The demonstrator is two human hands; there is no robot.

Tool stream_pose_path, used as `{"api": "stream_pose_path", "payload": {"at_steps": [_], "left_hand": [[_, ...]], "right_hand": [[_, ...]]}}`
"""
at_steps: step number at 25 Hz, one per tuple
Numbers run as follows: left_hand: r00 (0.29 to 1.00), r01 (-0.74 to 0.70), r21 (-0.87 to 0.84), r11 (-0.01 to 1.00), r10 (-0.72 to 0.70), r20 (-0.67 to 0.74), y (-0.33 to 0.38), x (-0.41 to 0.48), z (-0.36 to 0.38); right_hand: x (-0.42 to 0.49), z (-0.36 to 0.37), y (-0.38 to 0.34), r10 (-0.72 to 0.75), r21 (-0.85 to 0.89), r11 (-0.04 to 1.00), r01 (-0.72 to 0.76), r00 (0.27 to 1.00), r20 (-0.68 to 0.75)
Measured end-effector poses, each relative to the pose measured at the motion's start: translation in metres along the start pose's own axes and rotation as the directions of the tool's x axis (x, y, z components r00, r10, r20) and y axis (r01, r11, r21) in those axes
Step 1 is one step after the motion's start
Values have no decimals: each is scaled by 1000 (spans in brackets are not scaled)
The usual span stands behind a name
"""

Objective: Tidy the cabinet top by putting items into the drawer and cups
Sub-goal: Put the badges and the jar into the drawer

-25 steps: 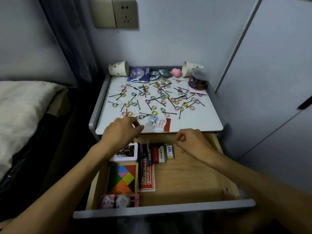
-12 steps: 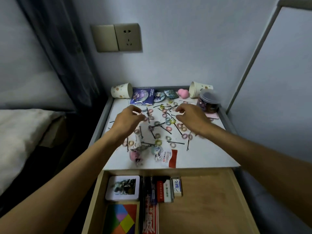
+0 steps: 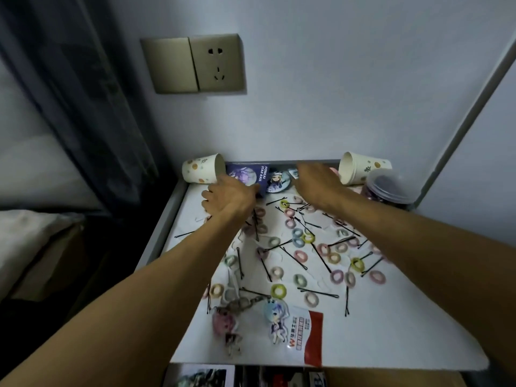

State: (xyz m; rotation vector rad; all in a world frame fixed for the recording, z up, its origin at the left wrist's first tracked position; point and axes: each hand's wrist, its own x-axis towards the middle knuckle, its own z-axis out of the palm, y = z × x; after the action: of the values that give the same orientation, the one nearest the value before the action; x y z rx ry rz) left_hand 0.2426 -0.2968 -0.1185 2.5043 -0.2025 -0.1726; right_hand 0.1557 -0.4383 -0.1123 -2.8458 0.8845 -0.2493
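White cabinet top [image 3: 391, 317] beneath a brass-coloured wall socket [image 3: 217, 64], strewn with small pastel hair ties [image 3: 277, 291] and black bobby pins [image 3: 318, 293]. A person's left hand [image 3: 229, 198] reaches to the back edge, knuckles toward the camera and fingers bent down at the surface; whether they grip anything cannot be told. Just beyond it lies a spotted paper cup [image 3: 199, 171], tipped on its side with its mouth toward the hand. A purple printed card packet [image 3: 245, 175] sits at the hand's thumb side. The right hand [image 3: 315, 182] stretches past a round cartoon badge [image 3: 276, 180] just to its left, its fingers hidden behind its own back, so its hold cannot be told. Just right of that hand a second spotted paper cup [image 3: 363, 170] lies on its side, with a clear plastic lidded jar [image 3: 389, 188] beside it. Nearer the person than both wrists, a blue-haired acrylic keychain figure [image 3: 276, 319] and a red-and-white card [image 3: 307, 336] lie at the front edge, above the open wooden drawer [image 3: 391, 379].
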Motion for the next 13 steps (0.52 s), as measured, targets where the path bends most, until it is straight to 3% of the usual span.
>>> {"api": "stream_pose_path", "payload": {"at_steps": [8, 11, 13], "left_hand": [[997, 22, 102, 995, -15, -75, 6, 13, 5], [997, 19, 63, 998, -15, -73, 7, 14, 3], [999, -24, -53, 998, 22, -47, 8, 17, 1]], "right_hand": [[0, 0, 1, -71, -123, 991, 59, 993, -92], [-7, -1, 3, -71, -75, 995, 59, 982, -173], [-12, -3, 2, -77, -43, 997, 69, 972, -223]]}}
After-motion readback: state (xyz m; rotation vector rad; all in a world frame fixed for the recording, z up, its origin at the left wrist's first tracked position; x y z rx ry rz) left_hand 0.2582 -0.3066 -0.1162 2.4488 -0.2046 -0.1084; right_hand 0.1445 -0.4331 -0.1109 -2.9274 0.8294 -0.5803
